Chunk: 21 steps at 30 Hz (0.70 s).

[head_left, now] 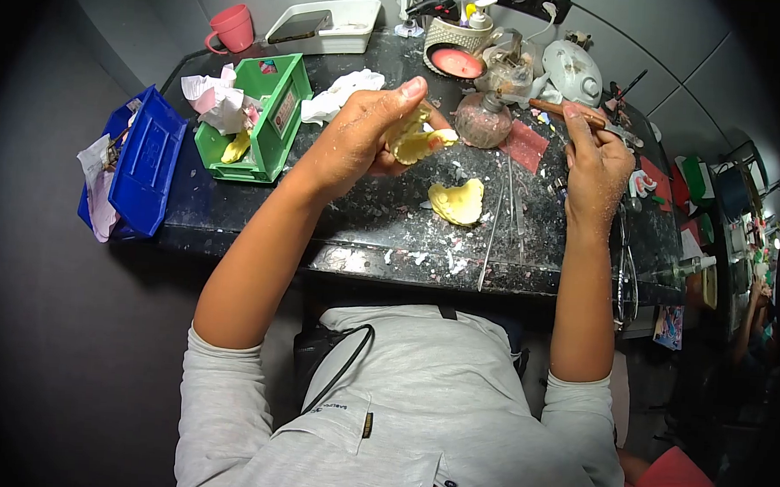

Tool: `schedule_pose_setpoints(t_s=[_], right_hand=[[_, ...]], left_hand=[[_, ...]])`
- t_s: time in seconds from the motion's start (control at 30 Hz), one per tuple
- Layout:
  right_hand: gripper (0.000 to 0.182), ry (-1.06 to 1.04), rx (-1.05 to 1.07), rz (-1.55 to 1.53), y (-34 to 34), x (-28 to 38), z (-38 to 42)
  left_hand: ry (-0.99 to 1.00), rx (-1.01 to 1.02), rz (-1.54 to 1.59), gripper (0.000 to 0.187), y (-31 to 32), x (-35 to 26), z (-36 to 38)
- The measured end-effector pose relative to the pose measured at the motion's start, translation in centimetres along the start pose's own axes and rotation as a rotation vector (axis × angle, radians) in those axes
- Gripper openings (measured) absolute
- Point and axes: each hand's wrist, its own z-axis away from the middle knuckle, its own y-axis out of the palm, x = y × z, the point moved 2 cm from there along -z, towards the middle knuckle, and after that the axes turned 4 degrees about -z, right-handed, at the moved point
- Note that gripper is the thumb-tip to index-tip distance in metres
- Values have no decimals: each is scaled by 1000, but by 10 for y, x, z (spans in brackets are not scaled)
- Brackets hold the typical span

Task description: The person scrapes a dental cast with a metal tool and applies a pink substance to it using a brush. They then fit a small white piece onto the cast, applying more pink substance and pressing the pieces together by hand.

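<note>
My left fingers [413,90] grasp a yellow cast [406,143], raised above the bench [364,229]. My right fingers [576,114] close round a wooden-handled knife [582,116], its tip near the glass burner [483,120]. A second yellow piece [456,203] lies on the debris-strewn bench between my forearms, left of a thin metal rod [494,227].

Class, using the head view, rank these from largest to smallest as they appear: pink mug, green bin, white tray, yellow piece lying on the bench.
1. Green bin
2. White tray
3. Pink mug and yellow piece: too alike to rank.
</note>
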Motion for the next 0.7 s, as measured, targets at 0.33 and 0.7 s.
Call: schedule_pose_setpoints(t_s=[0.33, 0.7], right_hand=[[18, 13, -17, 46, -1, 0, -1], [20, 34, -1, 55, -3, 0, 0]], left_hand=[[-94, -36, -12, 74, 3, -6, -1], [-87, -53, 19, 74, 4, -3, -1]])
